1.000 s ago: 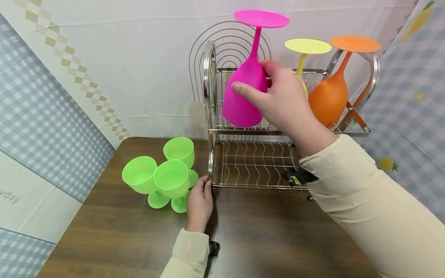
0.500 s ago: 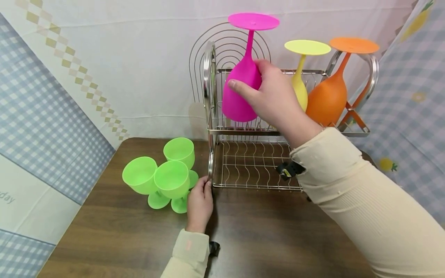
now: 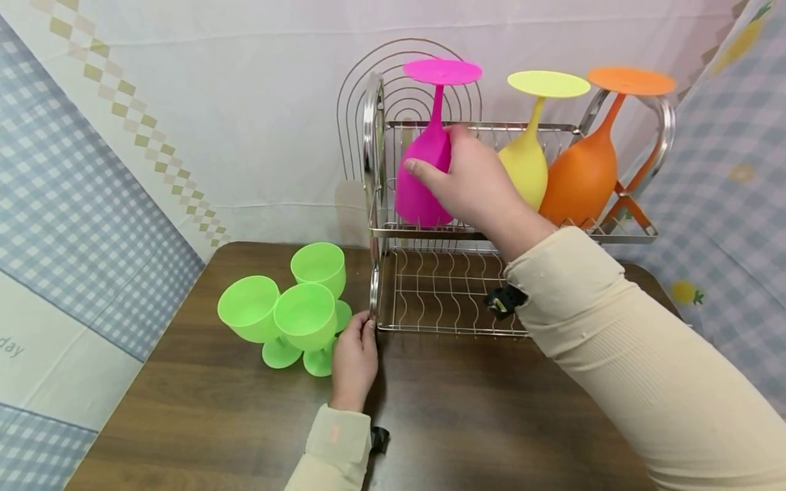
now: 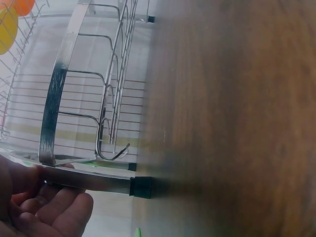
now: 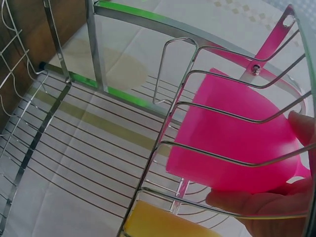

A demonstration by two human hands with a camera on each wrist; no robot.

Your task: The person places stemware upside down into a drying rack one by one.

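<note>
My right hand [image 3: 475, 174] grips the bowl of a magenta wine glass [image 3: 424, 194], which is upside down in the left part of the rack's upper tier. Its rim is down among the wires, and in the right wrist view the magenta bowl [image 5: 237, 138] shows behind them. To its right a yellow wine glass [image 3: 528, 167] and an orange wine glass [image 3: 583, 177] also stand inverted. Low at the left, my left hand [image 3: 354, 361] grips the front leg of the metal dish rack [image 3: 424, 234]; the left wrist view shows fingers [image 4: 64, 210] curled at that leg [image 4: 98, 178].
Three green goblets [image 3: 305, 317] stand upright in a cluster on the brown table [image 3: 430, 423], close beside my left hand. The rack's lower tier [image 3: 454, 293] has wavy wires. A white cloth [image 3: 264, 123] hangs behind, with checked cloth at both sides.
My right hand has brought the magenta wine glass left and then down into the rack's upper tier, uncovering more of the yellow one. My left hand has stayed at the rack leg.
</note>
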